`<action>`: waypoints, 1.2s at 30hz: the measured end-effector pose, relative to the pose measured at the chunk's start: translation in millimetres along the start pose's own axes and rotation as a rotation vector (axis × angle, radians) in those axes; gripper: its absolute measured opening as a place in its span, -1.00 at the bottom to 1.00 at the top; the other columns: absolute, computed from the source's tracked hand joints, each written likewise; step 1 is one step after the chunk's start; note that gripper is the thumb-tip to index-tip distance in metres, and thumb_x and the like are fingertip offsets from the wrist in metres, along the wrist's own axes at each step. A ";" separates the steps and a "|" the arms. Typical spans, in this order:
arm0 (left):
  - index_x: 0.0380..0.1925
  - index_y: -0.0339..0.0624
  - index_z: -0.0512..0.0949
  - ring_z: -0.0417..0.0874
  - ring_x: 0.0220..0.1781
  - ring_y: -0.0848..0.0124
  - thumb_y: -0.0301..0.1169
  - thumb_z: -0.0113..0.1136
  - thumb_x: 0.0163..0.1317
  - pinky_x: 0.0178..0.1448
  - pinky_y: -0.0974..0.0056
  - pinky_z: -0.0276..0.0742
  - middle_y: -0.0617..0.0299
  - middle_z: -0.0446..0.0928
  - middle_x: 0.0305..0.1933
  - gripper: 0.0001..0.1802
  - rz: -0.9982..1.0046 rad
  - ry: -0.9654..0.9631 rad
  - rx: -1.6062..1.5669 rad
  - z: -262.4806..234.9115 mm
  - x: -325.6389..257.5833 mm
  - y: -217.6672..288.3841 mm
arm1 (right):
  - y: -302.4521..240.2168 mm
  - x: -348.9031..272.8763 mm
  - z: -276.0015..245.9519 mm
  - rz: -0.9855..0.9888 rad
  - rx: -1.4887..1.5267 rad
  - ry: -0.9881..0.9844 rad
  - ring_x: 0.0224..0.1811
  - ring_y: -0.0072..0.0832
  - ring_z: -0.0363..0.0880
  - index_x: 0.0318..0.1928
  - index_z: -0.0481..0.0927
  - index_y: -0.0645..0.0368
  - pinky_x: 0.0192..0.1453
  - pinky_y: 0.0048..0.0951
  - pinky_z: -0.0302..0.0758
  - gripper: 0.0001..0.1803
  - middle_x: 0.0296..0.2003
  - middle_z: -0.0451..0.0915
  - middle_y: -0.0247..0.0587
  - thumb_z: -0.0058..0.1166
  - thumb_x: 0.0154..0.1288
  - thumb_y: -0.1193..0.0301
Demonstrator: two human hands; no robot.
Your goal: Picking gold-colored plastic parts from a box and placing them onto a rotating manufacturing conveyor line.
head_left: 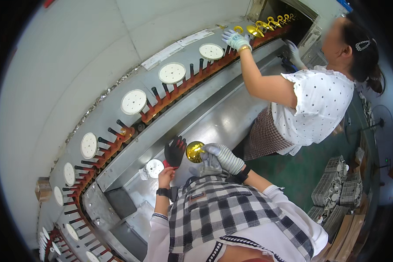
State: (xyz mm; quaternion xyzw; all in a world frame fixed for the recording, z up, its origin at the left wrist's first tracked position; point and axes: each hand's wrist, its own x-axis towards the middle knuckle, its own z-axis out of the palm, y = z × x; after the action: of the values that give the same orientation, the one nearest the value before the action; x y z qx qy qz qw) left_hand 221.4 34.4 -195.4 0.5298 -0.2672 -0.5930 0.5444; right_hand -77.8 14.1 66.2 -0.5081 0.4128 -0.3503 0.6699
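My bare left hand (166,177) is closed on the red cuff of a black work glove (175,152), which stands up above the metal trough. A grey knit glove covers my right hand (226,158), its fingers curled in front of my apron. Beside those fingers is a shiny gold dome-shaped piece (194,152), overlapped at its right edge. More grey glove-like fabric (209,167) bunches under my right hand; whether the hand grips the fabric or the gold piece is hidden. A white disc with holes (155,168) lies in the trough left of my left hand.
A curved conveyor with red-and-black upright posts (166,90) and white perforated discs (172,73) runs along the wall. At upper right, a co-worker (316,105) in grey gloves reaches toward gold pieces (255,31). Grey crates (327,185) with white parts stand on the green floor.
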 end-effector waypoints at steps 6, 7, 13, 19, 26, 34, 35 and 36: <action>-0.09 -0.19 0.71 0.55 -0.50 0.60 -0.39 0.23 0.45 -0.44 0.47 0.43 0.32 0.66 -0.40 -0.83 -0.007 -0.002 -0.111 3.5 12.7 -22.3 | -9.4 12.7 -14.0 -0.056 -0.035 -0.009 -0.19 -0.57 0.64 0.12 0.67 0.30 -0.02 -0.56 0.59 -0.59 -0.17 0.72 -0.22 0.15 0.52 0.20; -0.09 -0.19 0.71 0.55 -0.50 0.60 -0.39 0.23 0.45 -0.44 0.47 0.43 0.32 0.66 -0.40 -0.83 0.008 -0.003 -0.131 41.0 36.3 -9.5 | -37.0 28.2 -42.2 -0.081 -0.057 -0.018 -0.16 -0.58 0.64 0.15 0.66 0.31 0.02 -0.56 0.59 -0.56 -0.14 0.72 -0.21 0.15 0.52 0.19; -0.14 -0.21 0.71 0.50 -0.57 0.59 -0.25 0.25 0.49 -0.48 0.47 0.41 0.32 0.62 -0.45 -0.75 -0.031 0.006 -0.085 160.3 120.9 47.4 | -128.8 84.0 -145.0 -0.107 -0.130 -0.032 -0.09 -0.46 0.68 0.14 0.66 0.31 0.13 -0.48 0.59 -0.57 -0.11 0.75 -0.15 0.08 0.55 0.21; -0.16 -0.22 0.72 0.51 -0.55 0.59 -0.35 0.20 0.46 -0.48 0.47 0.38 0.30 0.66 -0.42 -0.80 0.052 0.055 -0.193 107.5 81.0 2.5 | -74.2 56.8 -101.7 -0.059 -0.151 -0.037 -0.12 -0.50 0.66 0.19 0.63 0.31 0.11 -0.49 0.59 -0.54 -0.13 0.73 -0.20 0.08 0.54 0.19; -0.13 -0.16 0.76 0.54 -0.50 0.62 -0.32 0.25 0.41 -0.41 0.48 0.43 0.35 0.68 -0.40 -0.79 0.072 0.064 -0.083 104.3 51.7 -18.5 | -56.6 32.7 -82.3 0.029 -0.149 -0.080 -0.07 -0.51 0.65 0.20 0.62 0.30 0.08 -0.48 0.58 -0.51 -0.06 0.71 -0.19 0.06 0.56 0.13; -0.36 -0.18 0.74 0.59 -0.43 0.54 -0.25 0.31 0.36 -0.32 0.40 0.52 0.31 0.64 -0.45 -0.76 0.091 0.140 -0.074 148.0 23.7 -67.1 | -34.2 13.0 -98.5 -0.004 -0.196 -0.032 -0.44 -0.54 0.57 0.17 0.60 0.35 -0.29 -0.49 0.51 -0.38 -0.37 0.68 -0.16 0.17 0.46 -0.01; -0.38 -0.18 0.74 0.59 -0.44 0.54 -0.25 0.31 0.36 -0.32 0.39 0.52 0.31 0.63 -0.46 -0.76 0.060 0.226 -0.102 149.8 19.2 -69.5 | -29.4 20.1 -106.1 0.026 -0.228 -0.089 -0.44 -0.54 0.57 0.17 0.60 0.35 -0.29 -0.49 0.51 -0.38 -0.37 0.68 -0.16 0.17 0.46 -0.01; -0.39 -0.18 0.73 0.58 -0.44 0.53 -0.25 0.30 0.36 -0.32 0.39 0.52 0.30 0.63 -0.46 -0.75 0.027 0.297 -0.121 150.8 13.7 -69.3 | -23.4 31.9 -119.7 0.049 -0.245 -0.122 -0.45 -0.52 0.58 0.16 0.60 0.35 -0.31 -0.49 0.51 -0.38 -0.35 0.69 -0.13 0.18 0.45 -0.01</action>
State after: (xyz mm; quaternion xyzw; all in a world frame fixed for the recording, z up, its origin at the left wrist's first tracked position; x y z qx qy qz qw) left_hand 59.7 0.8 -217.3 0.5741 -0.1547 -0.5160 0.6167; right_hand -174.6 -66.8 65.5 -0.5963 0.4231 -0.2494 0.6350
